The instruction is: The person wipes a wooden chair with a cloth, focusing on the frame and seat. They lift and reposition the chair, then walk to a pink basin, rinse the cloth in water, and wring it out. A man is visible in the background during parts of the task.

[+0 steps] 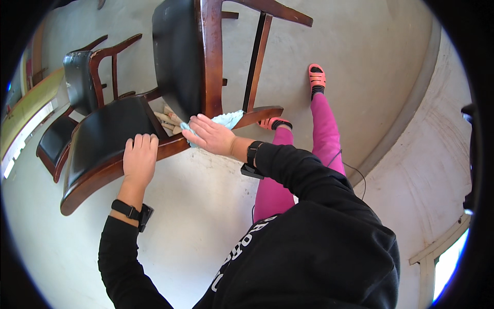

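A dark wooden chair with a black padded seat and back [112,123] stands in front of me, seen at an angle. My left hand [141,156] grips the wooden side of its frame, fingers curled over the edge. My right hand [210,135] lies on a light blue cloth [231,119], pressing it against the wooden frame near the joint of back and seat. The cloth spreads out to the right along the rear leg. The palm side of my right hand and its grip are partly hidden.
Another dark wooden chair [81,77] with black padding stands at the left. Several pale wooden pieces [170,119] show behind the chair frame. A wall [424,116] curves along the right. A thin cable [359,172] hangs beside my leg.
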The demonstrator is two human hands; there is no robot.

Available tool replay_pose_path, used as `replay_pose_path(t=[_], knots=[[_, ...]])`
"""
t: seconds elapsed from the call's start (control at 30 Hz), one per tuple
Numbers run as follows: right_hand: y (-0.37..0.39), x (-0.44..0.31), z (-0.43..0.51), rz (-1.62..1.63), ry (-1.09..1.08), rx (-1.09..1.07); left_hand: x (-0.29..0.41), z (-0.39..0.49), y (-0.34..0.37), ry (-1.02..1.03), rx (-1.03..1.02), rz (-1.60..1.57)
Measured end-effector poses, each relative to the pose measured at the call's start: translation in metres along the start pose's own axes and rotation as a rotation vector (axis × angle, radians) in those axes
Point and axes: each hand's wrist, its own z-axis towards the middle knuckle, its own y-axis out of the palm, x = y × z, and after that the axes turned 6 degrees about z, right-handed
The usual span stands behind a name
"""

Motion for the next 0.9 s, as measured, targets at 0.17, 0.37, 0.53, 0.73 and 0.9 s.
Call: replay_pose_path(t=[0.17, 0.37, 0.53, 0.73, 0.9], knots=[[0.016, 0.021, -0.029, -0.019, -0.134, -0.035, 0.001, 0.003, -0.009, 0.037, 0.045, 0.033], [0.032, 0.040, -0.078, -0.028, -0.044, 0.081, 0.009, 0.010, -0.013, 0.028, -0.038, -0.008], [0.022, 0.057, -0.131, 0.055, 0.295, 0.004, 0.009, 0.009, -0.017, 0.004, -0.056, -0.005], [-0.006, 0.045, -0.115, 0.243, 0.443, -0.065, 0.010, 0.013, -0.017, 0.032, -0.031, 0.009], [-0.010, 0.024, -0.065, 0.542, 0.573, 0.129, 0.010, 0.015, -0.016, 0.037, -0.012, 0.018]])
